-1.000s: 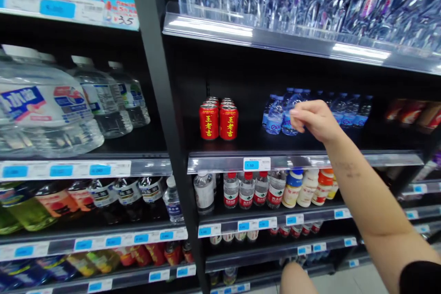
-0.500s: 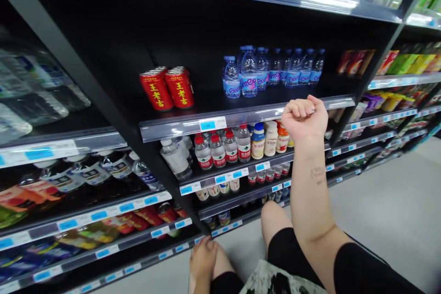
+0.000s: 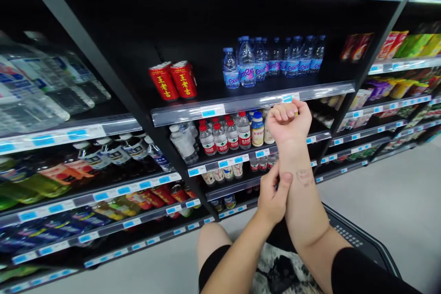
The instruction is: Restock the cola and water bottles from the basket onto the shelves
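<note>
My right hand (image 3: 289, 121) is raised in front of the shelf edge, wrist side toward me. Its fingers curl into a loose fist, and nothing shows in them. Wrapped against the side of my right forearm (image 3: 298, 193), below the wrist, is my left hand (image 3: 274, 197); its thumb lies on the near side, and some fingertips are hidden behind the arm. Behind my right hand, the shelf holds small blue-capped water bottles (image 3: 247, 64) and red drink cans (image 3: 184, 80). Red-capped water bottles (image 3: 220, 135) and a blue-capped bottle (image 3: 257, 128) stand one level lower.
Clear shelf lips with price tags (image 3: 212, 111) run across the rack. Large water bottles (image 3: 44, 78) lie on the left shelf. Packaged drinks (image 3: 418, 46) fill the right bays. A black perforated basket (image 3: 347, 234) sits at my right, above the pale floor (image 3: 386, 193).
My left hand has risen from my knee to my right forearm and taken hold of it. The fist has shifted slightly left in view, and the basket has come into sight.
</note>
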The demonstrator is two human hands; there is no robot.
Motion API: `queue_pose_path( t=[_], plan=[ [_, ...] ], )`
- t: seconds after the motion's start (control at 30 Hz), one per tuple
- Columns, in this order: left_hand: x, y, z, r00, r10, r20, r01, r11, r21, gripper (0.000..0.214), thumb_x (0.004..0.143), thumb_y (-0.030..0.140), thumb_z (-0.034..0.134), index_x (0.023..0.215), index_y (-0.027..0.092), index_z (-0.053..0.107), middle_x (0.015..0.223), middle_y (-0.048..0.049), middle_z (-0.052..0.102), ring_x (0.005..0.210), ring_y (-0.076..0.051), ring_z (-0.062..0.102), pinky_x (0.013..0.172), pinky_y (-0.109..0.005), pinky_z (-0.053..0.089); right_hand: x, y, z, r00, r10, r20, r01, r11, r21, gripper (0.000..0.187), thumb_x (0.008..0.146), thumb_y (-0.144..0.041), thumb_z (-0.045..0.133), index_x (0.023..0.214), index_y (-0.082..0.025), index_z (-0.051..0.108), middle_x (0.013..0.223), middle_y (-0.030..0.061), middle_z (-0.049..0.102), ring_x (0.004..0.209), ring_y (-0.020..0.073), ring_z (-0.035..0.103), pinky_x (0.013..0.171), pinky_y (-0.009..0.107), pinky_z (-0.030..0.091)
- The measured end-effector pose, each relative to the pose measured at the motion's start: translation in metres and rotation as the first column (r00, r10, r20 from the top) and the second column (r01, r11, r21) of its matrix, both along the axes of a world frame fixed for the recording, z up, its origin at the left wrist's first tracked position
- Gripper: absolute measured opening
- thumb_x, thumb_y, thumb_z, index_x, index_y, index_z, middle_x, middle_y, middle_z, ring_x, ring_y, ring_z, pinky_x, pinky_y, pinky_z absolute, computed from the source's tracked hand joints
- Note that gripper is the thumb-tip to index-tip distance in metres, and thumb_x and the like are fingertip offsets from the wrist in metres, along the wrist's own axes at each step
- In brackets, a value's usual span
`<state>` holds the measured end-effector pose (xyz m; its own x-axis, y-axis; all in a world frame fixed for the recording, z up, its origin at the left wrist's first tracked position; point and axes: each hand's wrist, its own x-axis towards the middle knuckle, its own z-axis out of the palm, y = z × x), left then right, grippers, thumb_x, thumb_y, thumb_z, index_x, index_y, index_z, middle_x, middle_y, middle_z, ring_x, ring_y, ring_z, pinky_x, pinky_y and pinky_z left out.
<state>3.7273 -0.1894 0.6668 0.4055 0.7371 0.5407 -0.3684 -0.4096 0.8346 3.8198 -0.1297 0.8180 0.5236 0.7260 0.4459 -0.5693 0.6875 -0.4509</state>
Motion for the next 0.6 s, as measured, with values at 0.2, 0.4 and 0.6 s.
queue_pose_path(
  t=[0.2,0.4,0.6],
  plan=[
    [0.022,-0.007,-0.018,0.995,0.029,-0.093,-0.036,0.996,-0.076,0.054,0.103,0.058,0.044,0.126,0.017,0.070,0.112,-0.0083,0.075,0.102,-0.022,0.067,0.094,-0.031,0.051,0.025,-0.015,-0.015,0.983,-0.179,-0.028,0.177,0.982,-0.073,0.055,0.085,-0.037,0.055,0.062,-0.020,0.008,0.052,-0.0057,0.010,0.045,0.0105,0.014,0.042,0.026,0.023],
    [0.064,-0.014,-0.025,0.957,-0.262,0.124,0.290,0.891,-0.348,0.059,0.084,0.061,0.070,0.127,0.020,0.067,0.130,-0.0096,0.069,0.132,-0.028,0.058,0.117,-0.041,0.042,0.065,-0.011,-0.062,0.949,-0.316,-0.003,0.312,0.939,-0.143,0.051,0.079,-0.039,0.057,0.063,-0.021,0.013,0.052,-0.0067,0.014,0.044,0.0100,0.016,0.042,0.025,0.023],
    [0.140,-0.035,-0.133,0.997,-0.041,0.072,0.083,0.467,-0.880,0.081,0.074,0.099,0.027,0.075,0.023,0.056,0.078,-0.0147,0.064,0.112,-0.036,0.068,0.103,-0.049,0.055,0.088,-0.022,-0.233,0.703,-0.456,0.546,0.692,0.615,-0.378,0.048,0.084,-0.049,0.059,0.057,-0.022,0.030,0.055,-0.0018,0.033,0.054,0.0159,0.033,0.053,0.029,0.031]
  ],
)
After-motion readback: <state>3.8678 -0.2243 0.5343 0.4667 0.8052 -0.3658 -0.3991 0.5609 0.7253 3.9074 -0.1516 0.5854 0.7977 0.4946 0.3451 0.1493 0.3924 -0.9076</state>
